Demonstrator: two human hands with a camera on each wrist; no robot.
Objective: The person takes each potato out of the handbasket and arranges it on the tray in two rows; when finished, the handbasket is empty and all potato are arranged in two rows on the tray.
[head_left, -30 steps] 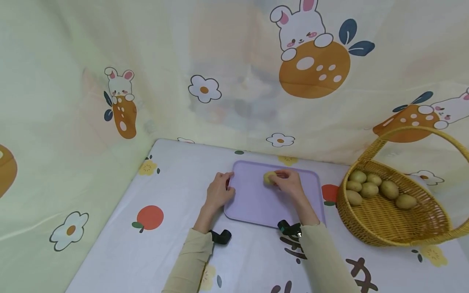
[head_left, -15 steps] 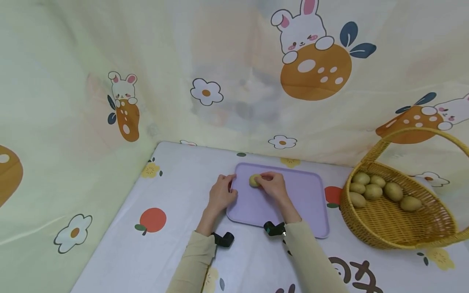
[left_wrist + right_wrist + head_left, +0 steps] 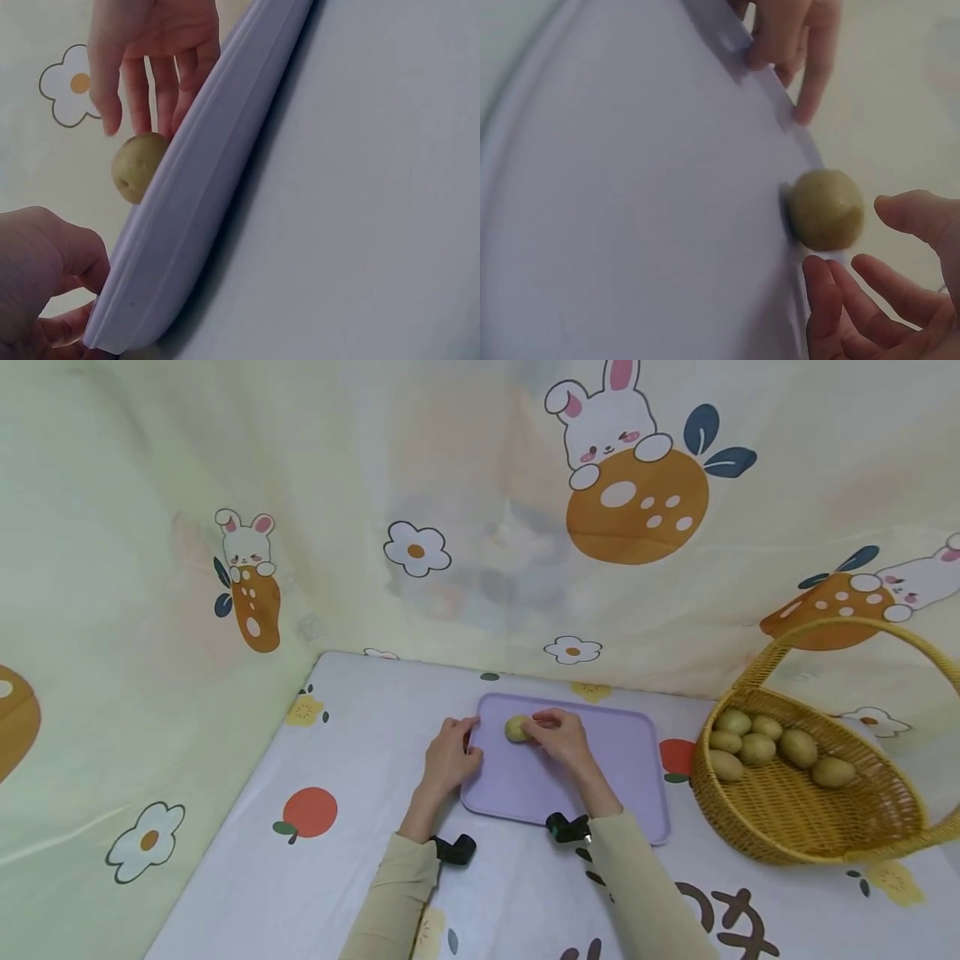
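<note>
A small round potato (image 3: 516, 728) sits on the left part of the lilac tray (image 3: 615, 777). Beside it is my right hand (image 3: 564, 743); in the right wrist view its spread thumb and fingers (image 3: 900, 292) stand apart from the potato (image 3: 826, 210). My left hand (image 3: 447, 758) holds the tray's left edge, thumb and fingers at the rim. The left wrist view shows that left hand (image 3: 45, 262) at the near end of the rim (image 3: 180, 202), with the underside of its grip partly hidden.
To the right of the tray stands a wicker basket (image 3: 817, 818) with a tall handle, several potatoes (image 3: 757, 749) gathered at its left side. A patterned cloth (image 3: 360, 718) covers the table, and a printed curtain (image 3: 480, 485) hangs behind.
My right hand has carried the potato leftward across the tray, and its fingers have now let go of it. The left hand has stayed at the tray's edge.
</note>
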